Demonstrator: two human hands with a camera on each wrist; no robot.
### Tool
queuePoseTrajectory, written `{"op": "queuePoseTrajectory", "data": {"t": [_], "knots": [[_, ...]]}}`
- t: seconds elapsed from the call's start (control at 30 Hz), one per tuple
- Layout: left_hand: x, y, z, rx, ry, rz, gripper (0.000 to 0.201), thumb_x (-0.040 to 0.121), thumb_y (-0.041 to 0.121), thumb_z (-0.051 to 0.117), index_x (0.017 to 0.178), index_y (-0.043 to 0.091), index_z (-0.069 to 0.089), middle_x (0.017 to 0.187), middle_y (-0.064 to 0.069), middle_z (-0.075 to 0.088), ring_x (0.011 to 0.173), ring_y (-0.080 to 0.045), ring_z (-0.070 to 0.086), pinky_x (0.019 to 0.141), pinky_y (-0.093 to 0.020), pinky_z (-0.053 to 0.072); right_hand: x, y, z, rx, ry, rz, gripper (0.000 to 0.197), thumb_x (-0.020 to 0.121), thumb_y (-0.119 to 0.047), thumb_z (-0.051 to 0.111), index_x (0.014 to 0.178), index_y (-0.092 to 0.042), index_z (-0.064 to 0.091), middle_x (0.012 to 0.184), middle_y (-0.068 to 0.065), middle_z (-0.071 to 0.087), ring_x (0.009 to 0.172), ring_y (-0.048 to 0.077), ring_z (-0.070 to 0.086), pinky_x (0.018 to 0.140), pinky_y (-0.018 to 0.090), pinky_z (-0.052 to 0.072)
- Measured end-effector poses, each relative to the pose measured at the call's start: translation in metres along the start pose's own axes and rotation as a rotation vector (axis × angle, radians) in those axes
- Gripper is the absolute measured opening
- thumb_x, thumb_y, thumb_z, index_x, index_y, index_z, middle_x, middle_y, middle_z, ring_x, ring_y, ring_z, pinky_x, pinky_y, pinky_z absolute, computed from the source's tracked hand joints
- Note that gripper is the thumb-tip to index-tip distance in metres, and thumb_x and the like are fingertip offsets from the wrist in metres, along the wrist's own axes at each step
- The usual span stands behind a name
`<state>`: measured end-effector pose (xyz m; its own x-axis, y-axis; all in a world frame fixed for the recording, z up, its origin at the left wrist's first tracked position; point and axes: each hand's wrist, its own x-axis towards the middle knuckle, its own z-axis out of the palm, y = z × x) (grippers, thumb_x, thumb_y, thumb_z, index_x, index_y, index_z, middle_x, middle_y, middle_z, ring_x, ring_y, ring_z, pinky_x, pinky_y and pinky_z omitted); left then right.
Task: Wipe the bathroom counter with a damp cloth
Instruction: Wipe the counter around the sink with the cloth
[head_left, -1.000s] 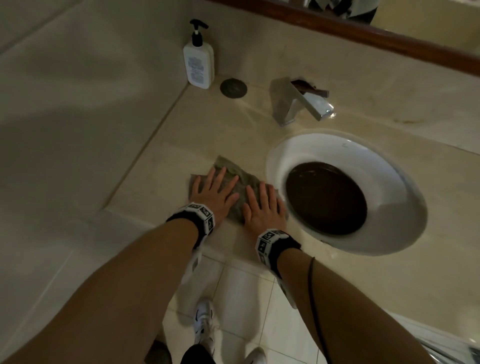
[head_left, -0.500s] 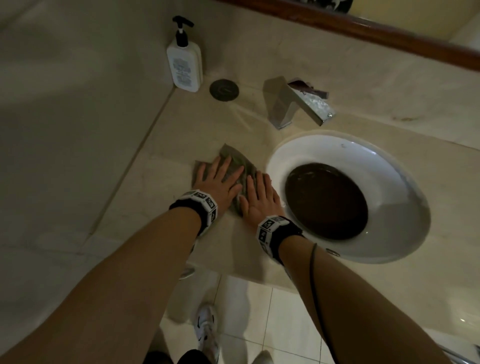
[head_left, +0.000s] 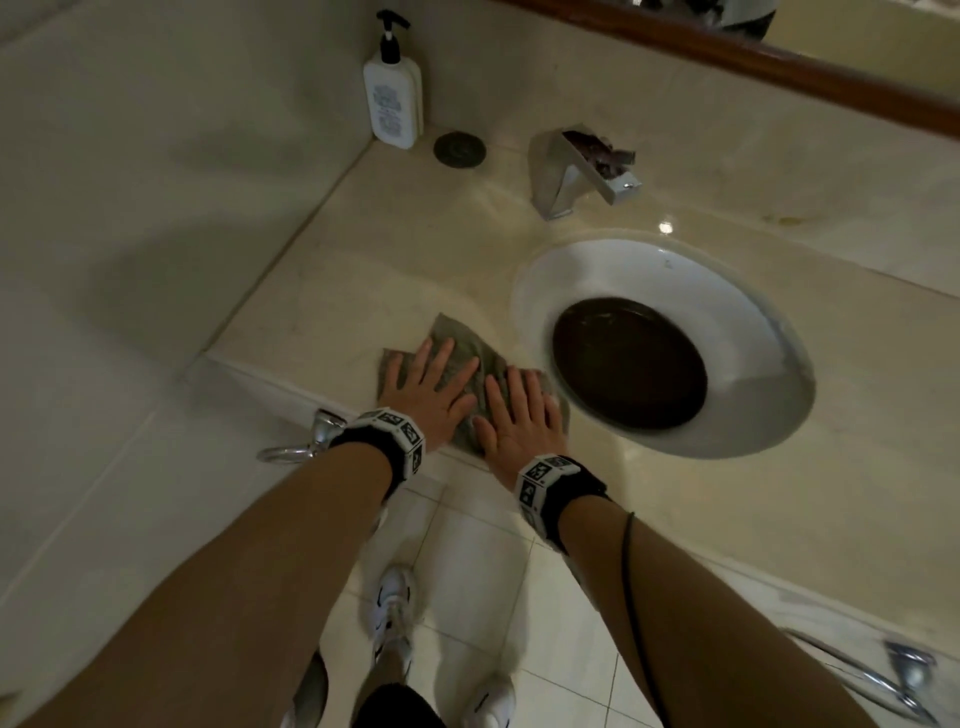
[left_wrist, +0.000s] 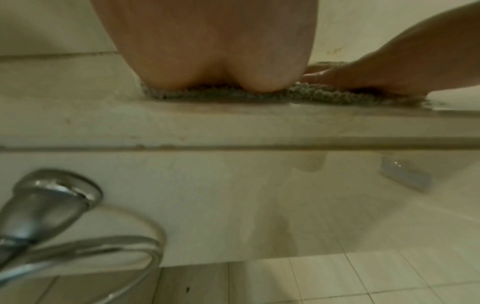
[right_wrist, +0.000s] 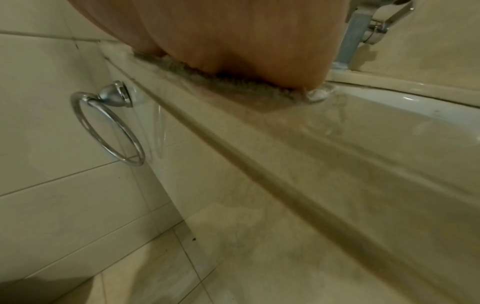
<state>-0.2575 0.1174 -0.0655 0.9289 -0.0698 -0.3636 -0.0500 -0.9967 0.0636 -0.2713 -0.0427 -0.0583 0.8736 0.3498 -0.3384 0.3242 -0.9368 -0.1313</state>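
The sink (head_left: 597, 270) is a white oval basin set into the counter (head_left: 363, 280). Its lower part holds a dark round area; whether this is water or a stopper cannot be told. A white pump bottle (head_left: 393, 98) stands upright in the back left corner of the counter, against the wall; its contents are not visible. A dark round disc (head_left: 460, 149) lies flat on the counter just beside the bottle. A chrome faucet (head_left: 576, 171) stands behind the basin, spout pointing toward it.

The cloth (head_left: 457, 338), grey-green and textured, lies flat on the counter at its front edge, just left of the basin rim. In the left wrist view its front hem (left_wrist: 221, 95) runs along the counter lip.

The left hand (head_left: 434, 387) rests palm down on the left part of the cloth, fingers straight and spread, nothing grasped. The right hand (head_left: 517, 415) rests palm down on the right part of the cloth, fingers straight and close together, nothing grasped; its outer edge lies near the basin rim. The two hands lie side by side, the thumbs near each other; whether they touch cannot be told. Both heels of the hands sit at the front edge of the counter.

A chrome towel ring (right_wrist: 109, 123) hangs on the counter's front panel, below the left wrist.
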Motion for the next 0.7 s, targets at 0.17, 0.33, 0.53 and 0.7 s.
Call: {"op": "queuePoseTrajectory", "data": {"t": [0.17,0.33,0.53,0.7], "knots": [[-0.025,0.024,0.011,-0.087,-0.036,-0.086,0.056,0.097,0.058,0.009,0.146,0.046,-0.016,0.157,0.007,-0.027,0.145,-0.019,-0.022,0.115,-0.052,-0.009,-0.030,0.014,0.008,0.015,-0.015,0.016,0.061,0.098,-0.055,0.011,0.151,-0.031,-0.010,0.159,0.001,-0.019,0.145,0.021,-0.018,0.118,0.042,-0.009],[-0.026,0.027,0.010,-0.087,-0.049,-0.095,0.057,0.097,0.058,0.010,0.146,0.045,-0.016,0.157,0.007,-0.027,0.145,-0.020,-0.022,0.115,-0.052,-0.010,-0.032,0.015,0.013,0.024,0.008,0.020,0.061,0.098,-0.054,0.010,0.151,-0.031,-0.009,0.159,0.001,-0.018,0.146,0.021,-0.018,0.118,0.043,-0.008],[0.003,0.020,-0.001,-0.044,-0.035,-0.031,0.057,0.098,0.056,0.010,0.147,0.044,-0.014,0.157,0.006,-0.026,0.145,-0.019,-0.022,0.116,-0.052,-0.007,-0.011,0.016,-0.001,0.007,0.031,0.005,0.060,0.099,-0.050,0.009,0.151,-0.025,-0.009,0.159,0.002,-0.018,0.145,0.021,-0.019,0.115,0.040,-0.011],[0.051,0.008,-0.020,0.041,-0.005,0.121,0.056,0.098,0.056,0.013,0.148,0.044,-0.009,0.159,0.006,-0.022,0.146,-0.019,-0.018,0.116,-0.052,-0.005,0.024,0.007,-0.005,0.061,0.001,0.109,0.060,0.101,-0.044,0.010,0.152,-0.018,-0.007,0.160,0.005,-0.016,0.146,0.021,-0.016,0.117,0.037,-0.008]]}}
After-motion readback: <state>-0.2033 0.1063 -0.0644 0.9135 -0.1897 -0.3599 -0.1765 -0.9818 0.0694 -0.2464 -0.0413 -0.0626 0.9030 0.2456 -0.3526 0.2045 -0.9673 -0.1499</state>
